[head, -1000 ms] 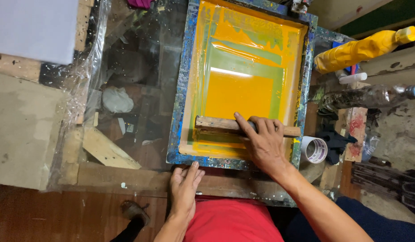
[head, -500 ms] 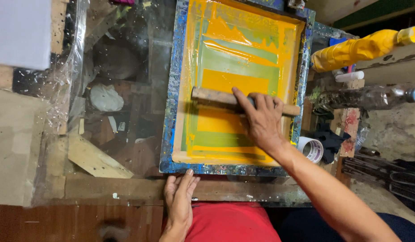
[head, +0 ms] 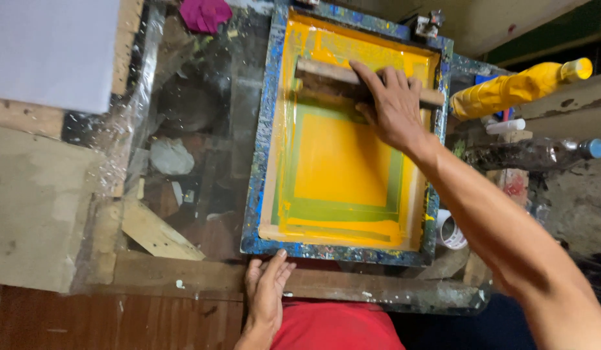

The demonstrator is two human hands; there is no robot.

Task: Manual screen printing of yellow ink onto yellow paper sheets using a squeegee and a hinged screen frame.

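Yellow ink now coats the blue-framed printing screen [head: 268, 162] mid-frame, since I am pushing the wooden squeegee [head: 326, 74], right hand [head: 394, 107] clasped around it, to the top while my left hand [head: 267, 291], fingers loose and empty, is bracing the bench edge [head: 184, 279].

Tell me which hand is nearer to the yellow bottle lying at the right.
Right. The right hand grips the wooden squeegee at the frame's far end, just left of the yellow bottle. The left hand rests at the frame's near edge, far from it.

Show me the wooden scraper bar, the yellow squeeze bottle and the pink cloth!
wooden scraper bar [head: 326, 73], head view, bare left end.
yellow squeeze bottle [head: 508, 94], head view, middle of body.
pink cloth [head: 206, 13], head view, centre of the crumple.
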